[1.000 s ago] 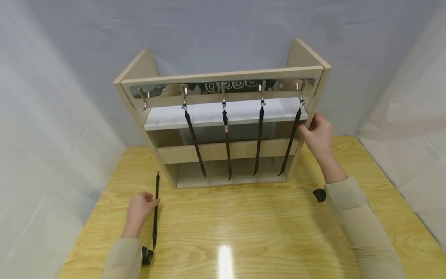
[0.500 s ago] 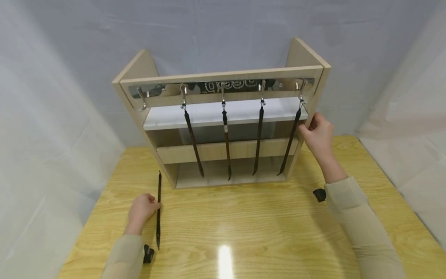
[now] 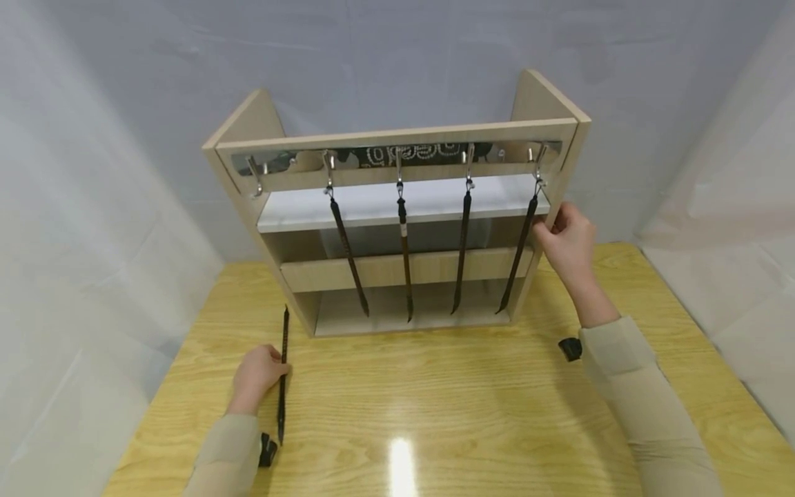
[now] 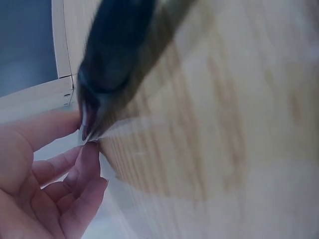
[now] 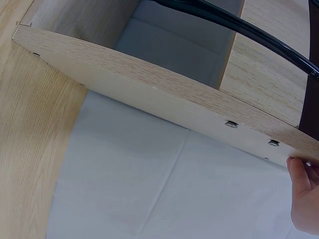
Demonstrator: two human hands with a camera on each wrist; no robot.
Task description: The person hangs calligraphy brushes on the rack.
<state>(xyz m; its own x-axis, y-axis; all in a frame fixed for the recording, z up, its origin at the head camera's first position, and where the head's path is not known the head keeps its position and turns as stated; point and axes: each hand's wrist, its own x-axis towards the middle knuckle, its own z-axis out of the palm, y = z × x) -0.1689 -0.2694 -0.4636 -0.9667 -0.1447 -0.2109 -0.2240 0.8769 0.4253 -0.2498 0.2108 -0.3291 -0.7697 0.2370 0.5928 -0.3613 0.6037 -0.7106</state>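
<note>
My left hand (image 3: 256, 376) pinches a dark calligraphy brush (image 3: 281, 408) around the middle of its handle, low at the table's left side. The brush points away from me, its loop end toward the shelf. In the left wrist view that brush (image 4: 119, 45) looms large and blurred, thumb and finger meeting at it. Up at the wooden shelf unit (image 3: 406, 269), my right hand (image 3: 568, 241) holds the edge of the right side panel. From the right wrist view, fingers (image 5: 299, 179) lie against the panel's outer face. Several similar brushes (image 3: 462, 248) hang by loops from its hooks.
A shiny metal hook strip (image 3: 298, 162) runs along the unit's top front board; its leftmost hook (image 3: 255, 181) carries no brush. The unit stands on a wood-grain table (image 3: 472, 407), with pale sheeting (image 3: 397, 62) behind and at both sides.
My left hand has shifted slightly to the right with the brush. My right hand stays at the side panel, and the hanging brushes keep nearly the same positions.
</note>
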